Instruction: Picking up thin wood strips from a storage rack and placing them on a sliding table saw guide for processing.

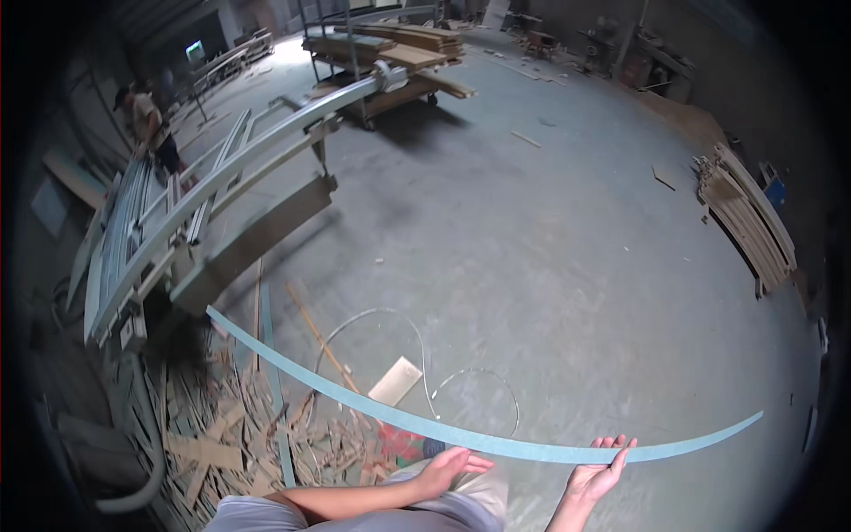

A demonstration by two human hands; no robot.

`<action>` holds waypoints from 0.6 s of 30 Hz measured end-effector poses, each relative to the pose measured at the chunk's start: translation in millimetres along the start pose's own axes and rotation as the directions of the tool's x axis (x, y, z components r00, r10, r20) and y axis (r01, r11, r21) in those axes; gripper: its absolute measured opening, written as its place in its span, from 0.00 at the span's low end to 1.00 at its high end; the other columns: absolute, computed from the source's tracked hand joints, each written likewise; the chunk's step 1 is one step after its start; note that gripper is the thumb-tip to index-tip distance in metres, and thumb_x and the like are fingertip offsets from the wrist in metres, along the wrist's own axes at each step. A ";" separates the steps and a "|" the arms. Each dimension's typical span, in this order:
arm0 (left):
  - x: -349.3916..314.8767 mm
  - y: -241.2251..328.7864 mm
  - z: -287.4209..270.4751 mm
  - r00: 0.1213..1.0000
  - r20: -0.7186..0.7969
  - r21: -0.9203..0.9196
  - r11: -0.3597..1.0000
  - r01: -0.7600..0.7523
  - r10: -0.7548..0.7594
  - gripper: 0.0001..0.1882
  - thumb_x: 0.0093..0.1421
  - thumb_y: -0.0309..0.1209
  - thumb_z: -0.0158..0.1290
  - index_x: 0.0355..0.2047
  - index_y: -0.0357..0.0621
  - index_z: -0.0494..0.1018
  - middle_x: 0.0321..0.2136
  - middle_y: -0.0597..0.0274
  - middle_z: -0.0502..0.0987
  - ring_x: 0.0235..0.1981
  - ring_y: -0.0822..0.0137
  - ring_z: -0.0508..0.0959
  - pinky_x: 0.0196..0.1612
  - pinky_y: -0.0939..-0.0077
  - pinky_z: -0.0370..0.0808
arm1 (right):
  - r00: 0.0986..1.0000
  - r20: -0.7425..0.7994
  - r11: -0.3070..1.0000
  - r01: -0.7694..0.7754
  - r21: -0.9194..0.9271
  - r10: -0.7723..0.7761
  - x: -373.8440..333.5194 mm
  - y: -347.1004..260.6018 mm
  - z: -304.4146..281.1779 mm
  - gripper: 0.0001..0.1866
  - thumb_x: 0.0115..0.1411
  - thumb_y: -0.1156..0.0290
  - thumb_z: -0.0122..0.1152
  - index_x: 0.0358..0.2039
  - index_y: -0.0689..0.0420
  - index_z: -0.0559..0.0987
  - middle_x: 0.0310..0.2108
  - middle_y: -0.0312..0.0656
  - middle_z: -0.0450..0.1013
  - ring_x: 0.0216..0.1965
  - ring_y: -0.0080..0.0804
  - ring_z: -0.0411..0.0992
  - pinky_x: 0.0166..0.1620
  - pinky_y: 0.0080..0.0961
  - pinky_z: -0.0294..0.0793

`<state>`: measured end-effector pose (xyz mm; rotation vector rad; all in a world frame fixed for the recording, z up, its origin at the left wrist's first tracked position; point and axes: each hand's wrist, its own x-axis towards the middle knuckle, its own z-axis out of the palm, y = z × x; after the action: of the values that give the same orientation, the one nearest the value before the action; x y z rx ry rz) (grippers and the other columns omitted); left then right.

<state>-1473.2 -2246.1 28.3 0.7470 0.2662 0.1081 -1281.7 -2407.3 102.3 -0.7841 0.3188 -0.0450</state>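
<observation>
A long, narrow light-blue strip (pixel 381 410) stretches across the front of my body, its far left end near the machine and its right end free in the air. My right hand (pixel 596 479) is closed around the strip toward its right part, fingertips showing beyond the far edge. My left hand (pixel 446 472) lies just on the near side of the strip, its fingers stretched out to the right and holding nothing. Whether those fingers touch the strip's edge, I cannot tell.
Wood offcuts (pixel 257 434) cover the floor at lower left, with a pale board piece (pixel 395 381) and a looped hose (pixel 421 341) beside them. A long metal-railed machine (pixel 239 164) stands left; a person (pixel 149 124) is beyond it. Board stacks sit on a rack (pixel 390 62) and at right (pixel 745 213).
</observation>
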 end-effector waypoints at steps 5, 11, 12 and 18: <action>185.1 95.5 35.4 0.973 -0.200 -0.165 0.975 -0.152 0.118 0.23 0.66 0.39 0.35 0.42 0.24 0.65 0.39 0.41 0.73 0.44 0.54 0.74 0.52 0.65 0.68 | 0.964 0.253 0.996 -0.084 -0.023 0.087 122.4 19.8 102.3 0.21 0.64 0.59 0.41 0.57 0.47 0.59 0.52 0.40 0.62 0.42 0.32 0.68 0.48 0.33 0.70; 414.3 208.7 24.9 0.890 -0.264 -0.056 0.915 -0.400 0.372 0.21 0.65 0.39 0.38 0.32 0.29 0.70 0.28 0.48 0.76 0.30 0.59 0.78 0.39 0.69 0.75 | 0.978 0.197 0.976 0.021 0.215 -0.064 362.4 11.6 154.4 0.30 0.62 0.48 0.38 0.56 0.58 0.58 0.55 0.46 0.60 0.47 0.38 0.66 0.54 0.38 0.65; 449.2 228.2 23.2 0.870 -0.283 0.001 0.908 -0.420 0.403 0.20 0.64 0.39 0.39 0.31 0.31 0.70 0.27 0.50 0.76 0.27 0.63 0.78 0.35 0.72 0.75 | 0.979 0.161 0.968 0.087 0.234 -0.127 404.6 9.3 160.6 0.32 0.62 0.49 0.37 0.58 0.59 0.55 0.58 0.45 0.57 0.50 0.40 0.64 0.57 0.36 0.62; 642.1 328.8 15.1 0.902 -0.286 0.054 0.945 -0.323 0.324 0.19 0.64 0.38 0.40 0.30 0.33 0.71 0.27 0.53 0.76 0.24 0.67 0.76 0.31 0.76 0.74 | 0.966 -0.073 0.944 0.258 0.204 -0.248 642.6 42.1 226.2 0.27 0.63 0.53 0.40 0.52 0.63 0.63 0.48 0.45 0.67 0.41 0.33 0.70 0.42 0.27 0.76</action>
<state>-853.0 -1893.2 134.9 0.7755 0.4223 0.5384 -606.2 -2323.3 52.2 -0.6079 0.2506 -0.3347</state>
